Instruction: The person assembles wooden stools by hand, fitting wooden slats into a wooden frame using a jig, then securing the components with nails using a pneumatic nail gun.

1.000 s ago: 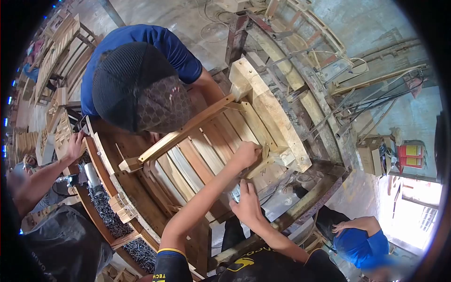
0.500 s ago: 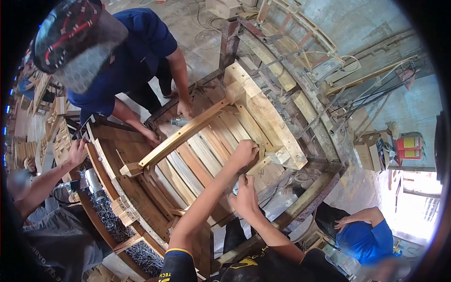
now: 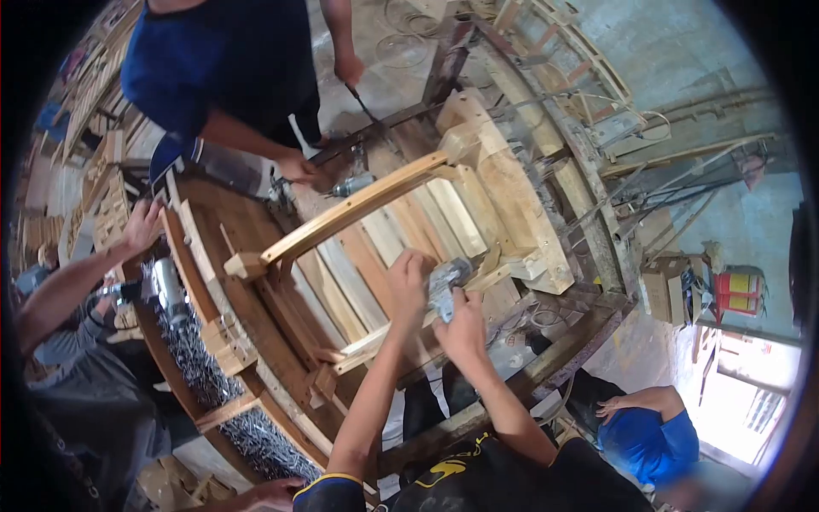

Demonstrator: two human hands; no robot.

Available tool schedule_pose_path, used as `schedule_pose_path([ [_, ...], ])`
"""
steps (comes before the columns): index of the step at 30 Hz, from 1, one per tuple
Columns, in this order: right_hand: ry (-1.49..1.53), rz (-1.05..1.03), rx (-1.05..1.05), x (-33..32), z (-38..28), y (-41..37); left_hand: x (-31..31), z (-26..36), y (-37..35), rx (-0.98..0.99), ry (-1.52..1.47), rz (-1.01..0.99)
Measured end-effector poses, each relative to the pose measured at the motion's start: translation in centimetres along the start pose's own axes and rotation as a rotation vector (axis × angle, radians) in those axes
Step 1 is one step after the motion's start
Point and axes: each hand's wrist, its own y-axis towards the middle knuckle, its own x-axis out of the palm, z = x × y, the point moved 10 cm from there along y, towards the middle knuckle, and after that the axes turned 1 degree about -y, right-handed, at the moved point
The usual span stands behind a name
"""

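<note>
Grey casing, probably metal and hard plastic, makes up the power tool (image 3: 447, 277), which sits above the near side of a slatted wooden frame (image 3: 384, 230), between the person's 2 bare hands. The right hand (image 3: 461, 328) has its fingers closed around the tool's lower body. The left hand (image 3: 408, 277) curls just beside it; blur hides any contact, so I cannot tell whether that hand grips anything.

The tool is likely dense for its size, stiff, and weighted towards its head; a smooth, dusty casing could slide a little in bare fingers. The lower body seems the right place to take hold, with a 2nd hand steadying the side and staying clear of the nose.

The frame looks rigid and too bulky for 1 hand. Its thick end board (image 3: 516, 183) or raised rail (image 3: 354, 207) would make a sturdier hold than the thin slats (image 3: 351, 273).
</note>
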Motion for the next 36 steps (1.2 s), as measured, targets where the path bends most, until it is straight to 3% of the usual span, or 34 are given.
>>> schedule_pose_path([
  [6,-0.042,0.085,-0.07,0.1,0.4,0.4,-0.9,1.7,0.0,0.145,0.199,0.116],
  [7,-0.055,0.094,-0.085,0.2,0.3,0.5,-0.8,1.2,0.2,0.077,0.216,0.075],
  [10,0.01,0.024,-0.12,0.4,-0.1,0.1,-2.5,1.2,0.2,0.481,0.512,0.352],
  [11,0.076,-0.028,-0.152,-0.5,-0.8,-1.0,-3.8,0.8,-0.5,0.286,0.548,0.421],
  [14,0.404,-0.132,-0.23,-2.2,2.2,-3.1,-6.9,2.7,-4.9,0.075,0.214,0.468],
  [15,0.592,-0.204,-0.098,-3.3,2.6,-4.9,-7.6,3.0,-6.4,-0.037,0.142,0.444],
  [16,0.778,-0.279,0.051,-4.5,2.4,-7.2,-8.2,2.2,-7.3,-0.021,0.157,0.408],
  [19,0.351,-0.117,-0.401,-10.0,0.4,-9.5,-7.1,0.1,-11.8,-0.166,-0.194,0.333],
  [21,0.202,-0.154,-0.39,-11.4,0.6,-10.3,-5.0,-3.1,-14.8,-0.449,-0.433,0.321],
  [23,0.185,-0.233,-0.457,-12.0,1.7,-10.7,-2.7,-4.7,-17.1,-0.554,-0.5,0.308],
  [25,0.408,-0.401,-0.15,-11.7,5.6,-10.7,-0.4,-5.9,-19.1,-0.689,-0.562,0.331],
  [26,0.517,-0.478,0.015,-11.3,7.2,-11.1,0.6,-6.2,-19.2,-0.649,-0.551,0.317],
  [27,0.572,-0.482,0.042,-11.9,8.0,-10.9,1.7,-6.4,-19.1,-0.609,-0.534,0.298],
  [29,0.539,-0.472,-0.004,-14.0,8.4,-9.5,3.7,-5.7,-18.0,-0.498,-0.46,0.247],
  [36,0.492,-0.547,-0.01,-18.5,4.4,-3.7,11.7,-3.0,-12.1,-0.541,-0.923,-0.023],
])
